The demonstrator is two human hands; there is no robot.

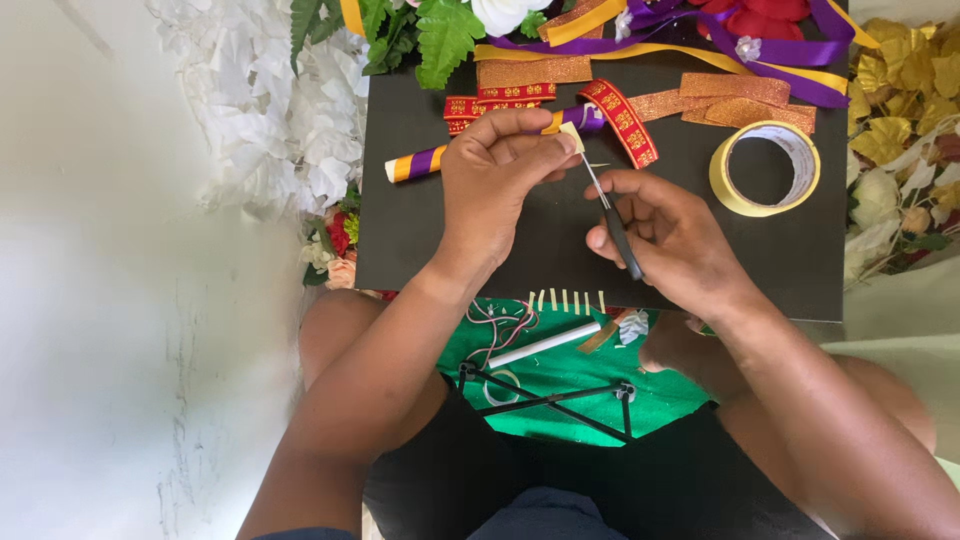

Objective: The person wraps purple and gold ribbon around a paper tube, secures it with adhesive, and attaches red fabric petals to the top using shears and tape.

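My left hand pinches a small pale piece of tape between thumb and fingers, over a black board that rests on my lap. My right hand grips black-handled scissors whose blades point up at the tape piece. Under my left hand lies a stick wrapped in purple and yellow ribbon, its white end pointing left. A roll of yellow tape lies flat on the board to the right of my right hand.
Red patterned ribbon, glittery orange ribbon strips and purple and yellow ribbons lie at the board's far edge. White artificial flowers sit left, gold leaves right. Short tape strips hang off the near edge above green fabric and a white stick.
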